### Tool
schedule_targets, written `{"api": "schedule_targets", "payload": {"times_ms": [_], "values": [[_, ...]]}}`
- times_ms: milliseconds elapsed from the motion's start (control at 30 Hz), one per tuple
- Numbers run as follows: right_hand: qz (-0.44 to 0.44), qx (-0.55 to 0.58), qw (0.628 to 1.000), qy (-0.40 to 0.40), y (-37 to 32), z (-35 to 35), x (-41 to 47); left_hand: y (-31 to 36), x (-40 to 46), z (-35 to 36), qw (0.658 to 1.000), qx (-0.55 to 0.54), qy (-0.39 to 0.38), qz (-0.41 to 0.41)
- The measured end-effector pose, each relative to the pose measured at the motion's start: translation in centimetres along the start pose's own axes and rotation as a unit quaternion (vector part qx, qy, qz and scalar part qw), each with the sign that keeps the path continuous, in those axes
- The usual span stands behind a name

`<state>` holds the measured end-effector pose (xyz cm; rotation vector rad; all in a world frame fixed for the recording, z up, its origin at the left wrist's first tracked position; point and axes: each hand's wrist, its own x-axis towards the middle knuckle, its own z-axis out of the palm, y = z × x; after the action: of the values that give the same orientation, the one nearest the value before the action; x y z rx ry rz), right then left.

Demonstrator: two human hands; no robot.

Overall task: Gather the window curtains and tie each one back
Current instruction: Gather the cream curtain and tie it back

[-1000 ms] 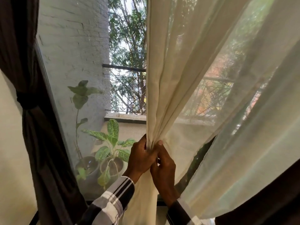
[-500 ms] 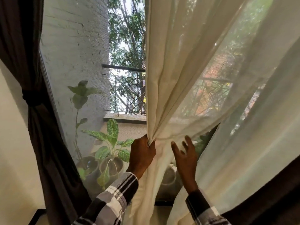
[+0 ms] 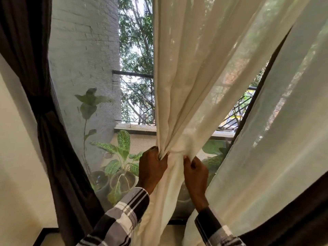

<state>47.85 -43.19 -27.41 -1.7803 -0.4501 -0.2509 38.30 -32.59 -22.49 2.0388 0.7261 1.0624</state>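
At lower centre of the frame, the left hand (image 3: 153,168) grips a bunched pleat of the sheer cream fabric curtain (image 3: 191,86), fingers curled tight round it, while the right hand (image 3: 195,172) pinches the next fold just beside. Along the left edge, the dark brown curtain (image 3: 44,121) already hangs cinched at its middle. Judging by this, the cream one is partly gathered, with more loose fabric at right and no tie on it yet.

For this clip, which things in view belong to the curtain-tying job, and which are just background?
Part of the job:
cream sheer curtain, gripped by left hand and right hand
second sheer panel
dark curtain, already tied

Just background:
potted plants
brick wall
balcony railing
trees
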Motion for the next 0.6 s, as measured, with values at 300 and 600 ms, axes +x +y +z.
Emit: {"api": "schedule_targets", "payload": {"times_ms": [300,600], "values": [[-0.160,0.018,0.987,0.005,-2.4,1.0,-3.7,-1.1,-1.2,0.7,0.997,-0.010,-0.025,0.073],[-0.134,0.077,0.986,-0.068,-4.2,1.4,-4.1,-2.7,-1.3,0.3,0.989,-0.055,-0.117,0.067]]}}
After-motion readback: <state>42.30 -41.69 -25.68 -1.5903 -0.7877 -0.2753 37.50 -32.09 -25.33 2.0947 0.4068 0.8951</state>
